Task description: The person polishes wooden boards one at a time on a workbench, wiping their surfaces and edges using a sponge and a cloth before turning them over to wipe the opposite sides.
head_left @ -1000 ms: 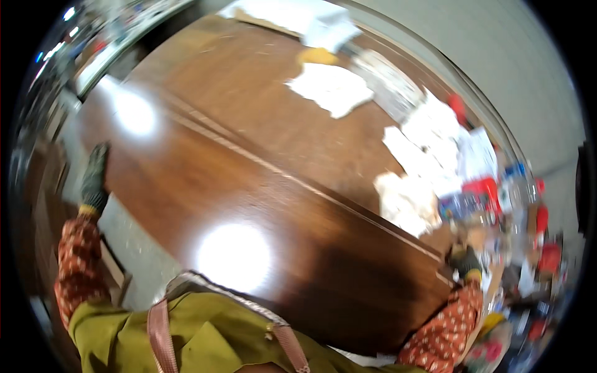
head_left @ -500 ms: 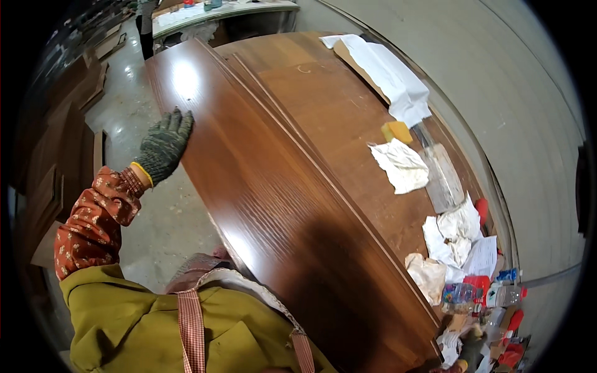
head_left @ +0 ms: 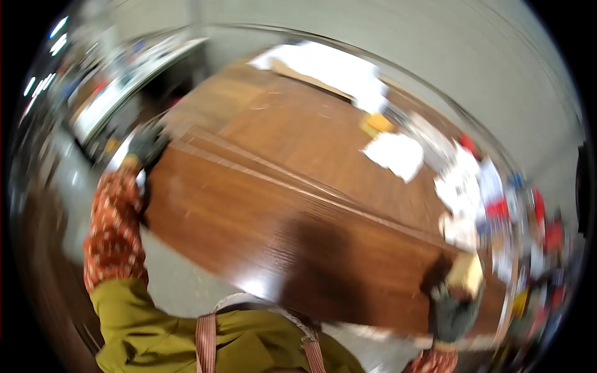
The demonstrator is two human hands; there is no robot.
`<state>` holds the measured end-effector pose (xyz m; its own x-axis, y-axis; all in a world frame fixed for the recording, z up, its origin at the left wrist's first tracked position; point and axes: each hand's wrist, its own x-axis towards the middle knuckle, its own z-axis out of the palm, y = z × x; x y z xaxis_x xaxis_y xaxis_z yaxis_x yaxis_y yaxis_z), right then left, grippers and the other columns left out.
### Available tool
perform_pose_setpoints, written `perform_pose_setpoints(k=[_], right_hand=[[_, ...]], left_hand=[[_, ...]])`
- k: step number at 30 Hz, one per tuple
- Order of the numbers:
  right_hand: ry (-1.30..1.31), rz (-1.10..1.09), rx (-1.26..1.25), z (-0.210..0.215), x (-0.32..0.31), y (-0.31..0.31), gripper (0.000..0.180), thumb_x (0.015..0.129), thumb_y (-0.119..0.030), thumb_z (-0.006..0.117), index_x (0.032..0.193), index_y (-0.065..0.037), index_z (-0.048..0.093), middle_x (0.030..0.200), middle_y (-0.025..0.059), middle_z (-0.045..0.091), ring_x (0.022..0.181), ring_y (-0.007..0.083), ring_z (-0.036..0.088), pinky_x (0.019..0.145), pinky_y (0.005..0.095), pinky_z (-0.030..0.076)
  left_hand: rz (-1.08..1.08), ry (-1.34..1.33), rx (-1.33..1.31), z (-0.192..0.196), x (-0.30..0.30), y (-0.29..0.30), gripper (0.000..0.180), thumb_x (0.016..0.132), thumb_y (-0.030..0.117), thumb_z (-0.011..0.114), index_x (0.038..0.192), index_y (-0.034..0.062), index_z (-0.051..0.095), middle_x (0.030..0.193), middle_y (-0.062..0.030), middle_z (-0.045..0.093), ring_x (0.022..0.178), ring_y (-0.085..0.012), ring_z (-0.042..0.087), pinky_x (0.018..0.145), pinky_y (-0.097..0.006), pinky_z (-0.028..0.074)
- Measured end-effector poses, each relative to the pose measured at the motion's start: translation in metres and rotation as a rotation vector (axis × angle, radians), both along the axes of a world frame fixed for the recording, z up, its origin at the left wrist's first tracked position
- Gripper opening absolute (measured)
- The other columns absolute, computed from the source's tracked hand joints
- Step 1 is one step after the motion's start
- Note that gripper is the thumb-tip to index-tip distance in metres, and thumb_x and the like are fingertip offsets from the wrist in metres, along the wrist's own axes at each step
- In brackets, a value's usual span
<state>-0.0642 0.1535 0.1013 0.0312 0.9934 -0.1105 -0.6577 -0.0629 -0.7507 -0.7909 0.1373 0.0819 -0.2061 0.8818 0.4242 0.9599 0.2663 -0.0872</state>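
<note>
The long brown panel [head_left: 261, 230] lies across the counter [head_left: 311, 130], spanning nine to four o'clock. The gloved left hand [head_left: 146, 146] grasps its ten o'clock corner. The gloved right hand [head_left: 451, 317] holds a tan block [head_left: 465, 275] at four o'clock, grip clenched around it.

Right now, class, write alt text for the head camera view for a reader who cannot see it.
A person's gloved left hand grips the far end of a long brown wooden board, while the gloved right hand holds a tan block at its near end. White papers litter the wooden table behind; the picture is blurred.
</note>
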Motion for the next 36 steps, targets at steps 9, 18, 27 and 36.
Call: perform_pose_setpoints(k=[9,18,27,36], right_hand=[[0.189,0.012,0.132,-0.010,-0.100,0.020,0.052,0.091,-0.042,0.049,0.125,-0.004,0.043,0.112,0.0156,0.054,0.096,0.0327,0.057,0.075,0.0501,0.051],[0.294,-0.084,0.319,-0.006,-0.115,0.020,0.055,0.080,-0.027,0.064,0.124,-0.001,0.042,0.114,0.0185,0.052,0.104,0.0368,0.052,0.088,0.0533,0.046],[-0.624,-0.577,0.946,0.043,-0.119,0.008,0.077,0.079,-0.028,0.069,0.136,-0.005,0.023,0.124,0.0187,0.047,0.104,0.0302,0.056,0.092,0.0489,0.046],[-1.172,-0.668,1.533,0.100,-0.291,-0.009,0.053,0.072,-0.028,0.068,0.121,-0.017,0.052,0.118,0.0135,0.052,0.109,0.0306,0.052,0.101,0.0532,0.035]], left_hand=[[-0.439,0.435,-0.243,-0.034,-0.127,0.011,0.047,0.083,0.005,0.047,0.129,0.0133,0.047,0.081,-0.0128,0.053,0.076,-0.0308,0.052,0.069,-0.041,0.044],[-0.518,-0.296,0.392,0.000,-0.109,-0.042,0.036,0.094,0.018,0.045,0.129,0.0059,0.047,0.100,-0.0168,0.058,0.082,-0.0354,0.053,0.077,-0.042,0.044],[-0.170,0.370,0.497,0.078,-0.187,-0.020,0.033,0.091,0.010,0.037,0.116,-0.0031,0.054,0.119,-0.0162,0.057,0.111,-0.0296,0.053,0.096,-0.036,0.041],[-0.562,0.457,0.785,0.053,-0.194,-0.016,0.030,0.088,0.010,0.040,0.103,-0.0036,0.062,0.109,-0.0183,0.062,0.105,-0.0317,0.058,0.095,-0.039,0.043]])
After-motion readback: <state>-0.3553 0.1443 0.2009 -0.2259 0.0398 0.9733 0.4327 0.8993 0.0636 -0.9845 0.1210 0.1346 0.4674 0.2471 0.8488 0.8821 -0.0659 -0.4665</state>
